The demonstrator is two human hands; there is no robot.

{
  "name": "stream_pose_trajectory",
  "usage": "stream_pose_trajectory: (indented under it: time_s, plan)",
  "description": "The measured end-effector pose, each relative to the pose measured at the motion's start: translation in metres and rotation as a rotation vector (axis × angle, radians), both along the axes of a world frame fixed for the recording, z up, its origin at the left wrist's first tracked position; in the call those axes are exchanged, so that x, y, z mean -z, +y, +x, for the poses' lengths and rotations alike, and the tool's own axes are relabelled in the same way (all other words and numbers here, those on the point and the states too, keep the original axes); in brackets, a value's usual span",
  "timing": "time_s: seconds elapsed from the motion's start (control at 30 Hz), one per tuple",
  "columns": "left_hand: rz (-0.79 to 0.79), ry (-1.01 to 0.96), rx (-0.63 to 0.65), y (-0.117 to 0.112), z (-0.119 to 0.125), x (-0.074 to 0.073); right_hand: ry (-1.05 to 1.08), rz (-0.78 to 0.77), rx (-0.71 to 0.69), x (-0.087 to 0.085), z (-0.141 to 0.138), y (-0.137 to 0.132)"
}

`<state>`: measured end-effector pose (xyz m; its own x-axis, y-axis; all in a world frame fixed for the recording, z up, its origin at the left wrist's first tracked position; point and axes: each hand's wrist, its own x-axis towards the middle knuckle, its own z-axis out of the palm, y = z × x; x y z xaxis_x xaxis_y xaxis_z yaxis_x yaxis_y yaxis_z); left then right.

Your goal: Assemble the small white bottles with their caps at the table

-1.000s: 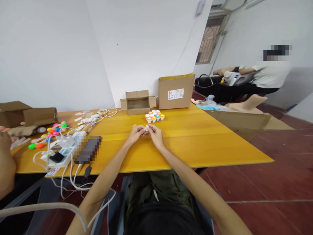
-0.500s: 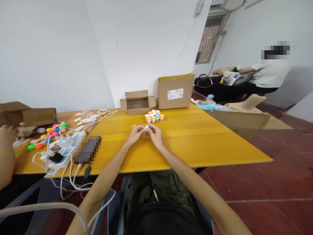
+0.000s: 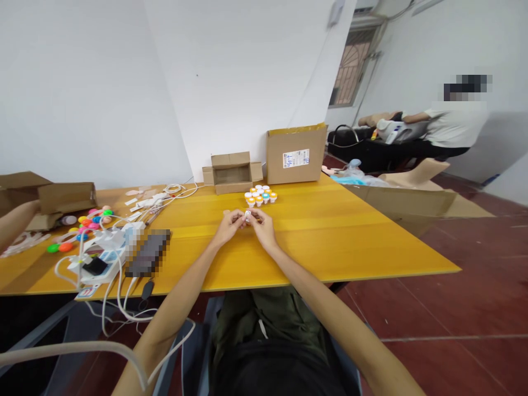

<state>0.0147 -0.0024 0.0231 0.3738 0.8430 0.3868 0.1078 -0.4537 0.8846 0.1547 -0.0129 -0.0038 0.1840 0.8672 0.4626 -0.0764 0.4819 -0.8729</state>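
Note:
My left hand and my right hand meet over the middle of the yellow table. Their fingertips pinch one small white piece between them. Just beyond my hands stands a cluster of small white cups with orange and teal tops. Behind that cluster sits a small open cardboard box.
A taller cardboard box stands at the table's back edge. At the left lie a power strip with white cables, a dark phone and bright plastic pieces. Another person's arm reaches toward a box at far left. Another person sits at far right.
My hands stay together on the small white piece. The other person's arm at the far left has drawn up and back toward the cardboard box.

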Motion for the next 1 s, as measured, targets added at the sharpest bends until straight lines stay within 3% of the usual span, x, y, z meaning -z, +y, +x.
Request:
stream_pose_trajectory:
  time_s: [0.3,1.0]
  plan:
    - [0.123,0.059,-0.039,-0.0022,0.0005,-0.0009,-0.013,-0.009,0.009,-0.0026,-0.0002,-0.002]
    - [0.246,0.18,-0.118,-0.006,-0.0001,-0.0021,-0.021,0.025,-0.008,-0.0053,-0.0002,-0.0025]
